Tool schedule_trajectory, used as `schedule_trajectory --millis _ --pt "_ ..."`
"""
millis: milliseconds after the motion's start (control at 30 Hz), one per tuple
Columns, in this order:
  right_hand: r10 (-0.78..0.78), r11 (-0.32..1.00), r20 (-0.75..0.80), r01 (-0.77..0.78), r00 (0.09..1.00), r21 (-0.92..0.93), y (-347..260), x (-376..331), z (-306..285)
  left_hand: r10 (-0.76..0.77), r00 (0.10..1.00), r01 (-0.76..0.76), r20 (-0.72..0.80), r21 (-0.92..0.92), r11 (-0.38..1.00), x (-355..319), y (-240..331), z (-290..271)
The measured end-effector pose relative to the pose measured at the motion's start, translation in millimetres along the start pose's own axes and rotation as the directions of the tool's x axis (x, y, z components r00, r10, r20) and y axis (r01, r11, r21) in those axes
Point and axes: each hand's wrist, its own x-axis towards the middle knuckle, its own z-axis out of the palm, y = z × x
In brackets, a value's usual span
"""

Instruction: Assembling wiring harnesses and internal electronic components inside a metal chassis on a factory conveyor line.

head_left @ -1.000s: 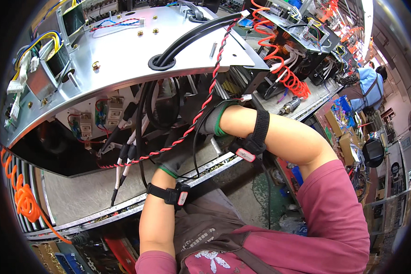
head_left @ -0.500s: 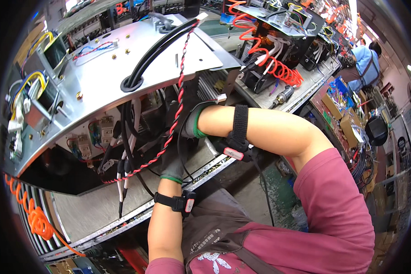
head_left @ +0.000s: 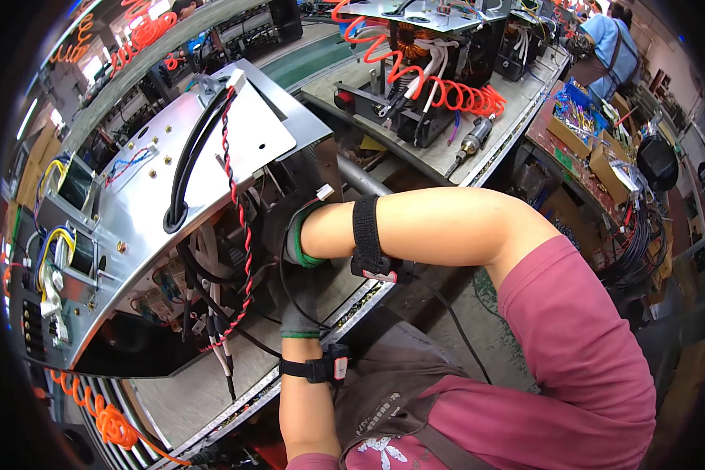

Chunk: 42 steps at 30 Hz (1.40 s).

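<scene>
Both my hands wear dark grey gloves with green cuffs and reach beneath a bright metal panel (head_left: 145, 204) into the front of a large electrical unit. My left hand (head_left: 298, 309) comes up from below, its fingers lost in the dark interior. Coming in from the right, my right hand (head_left: 292, 239) is bent in at the unit's right end, and its fingers are hidden too. A thin black cable loops past both wrists to a small white connector (head_left: 324, 192). Just left of my hands hangs a twisted red-and-black wire pair (head_left: 239, 207). Thick black cables (head_left: 186, 176) pass through the panel.
The unit rests on a metal-edged bench (head_left: 352, 307). To the right, a coiled red air hose (head_left: 466, 100) and a power screwdriver (head_left: 473, 144) lie near another open unit (head_left: 423, 74). An orange coiled hose (head_left: 113, 423) hangs at lower left. A person (head_left: 603, 55) in blue stands far right.
My view has shifted, so the unit and bench sit differently in the picture. Both hands stay inside the unit, the right one reaching in deeper under the panel's right end.
</scene>
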Motion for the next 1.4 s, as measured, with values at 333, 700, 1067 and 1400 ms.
schedule_trajectory --millis 333,700,1067,1400 --pt "-0.007 0.997 -0.004 0.007 1.0 0.083 -7.3 13.5 2.2 0.001 0.994 -0.002 -0.106 -0.006 1.0 -1.5 7.8 11.0" --pt "0.096 0.987 -0.005 -0.095 0.995 0.126 -1.6 4.4 6.1 0.017 0.989 -0.061 -0.147 -0.299 0.952 10.2 -5.5 -34.9" --pt "0.135 0.982 -0.003 -0.134 0.991 0.134 -2.8 -0.2 5.3 0.137 0.989 -0.102 -0.052 0.431 0.897 8.8 -7.2 -10.9" --pt "0.148 0.978 0.005 -0.147 0.989 0.148 -3.4 -4.8 2.1 0.114 0.993 -0.113 0.026 0.466 0.877 9.7 -21.2 -3.9"
